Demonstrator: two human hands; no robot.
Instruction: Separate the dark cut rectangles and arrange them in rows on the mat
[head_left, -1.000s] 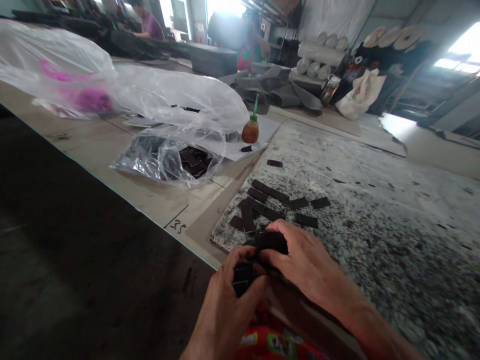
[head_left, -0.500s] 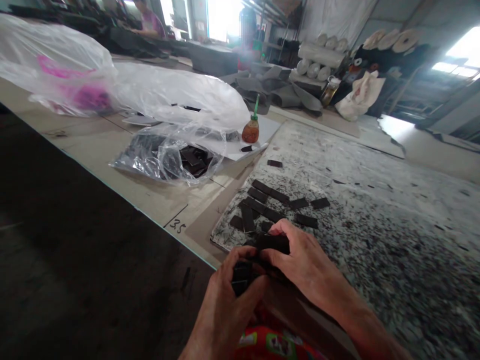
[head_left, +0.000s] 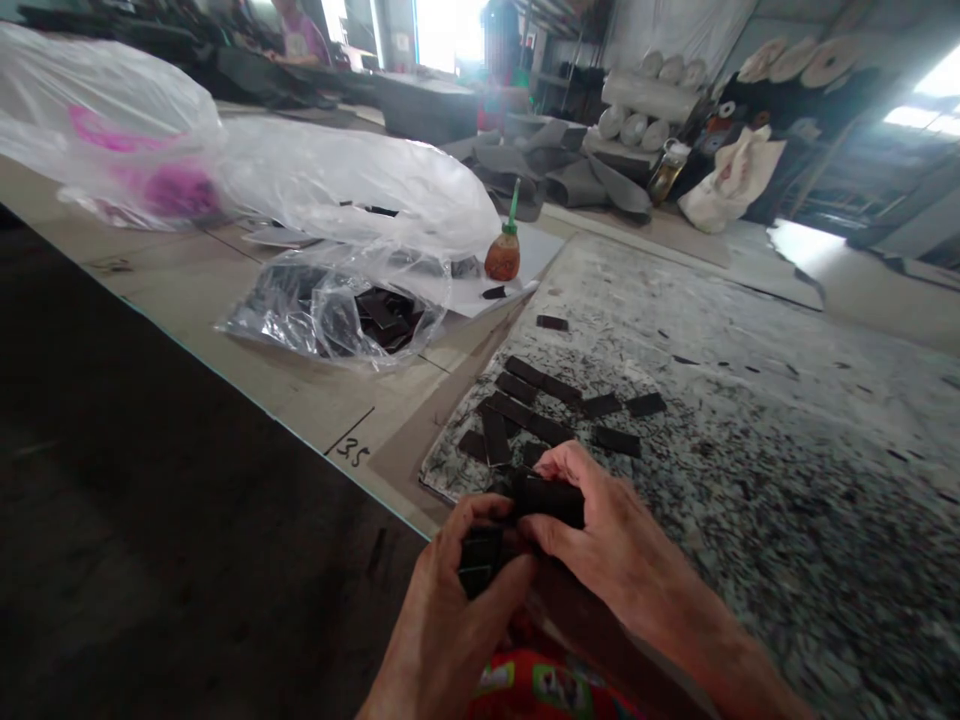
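My left hand (head_left: 457, 590) curls around several small dark rectangular pieces (head_left: 478, 560), seen stacked between thumb and fingers. Close beside it, my right hand (head_left: 600, 515) grips a dark piece (head_left: 551, 500) between thumb and fingers. What material these pieces are I cannot tell. The hands nearly meet over the near corner of a speckled board (head_left: 720, 480). Just beyond the fingers, several similar dark strips (head_left: 529, 415) lie loosely on that board, some overlapping. A lone strip (head_left: 553, 323) lies farther up.
A clear plastic bag (head_left: 300, 310) of dark pieces lies left of the board. Behind it stand a squeeze bottle (head_left: 502, 255) with a green nozzle and a large white plastic bag (head_left: 352, 185). The table edge (head_left: 247, 395) runs along the left. A person (head_left: 300, 35) is in the background.
The view has shifted slightly. The dark piece in my right hand has turned a little, while both hands stay close together near the board's corner.
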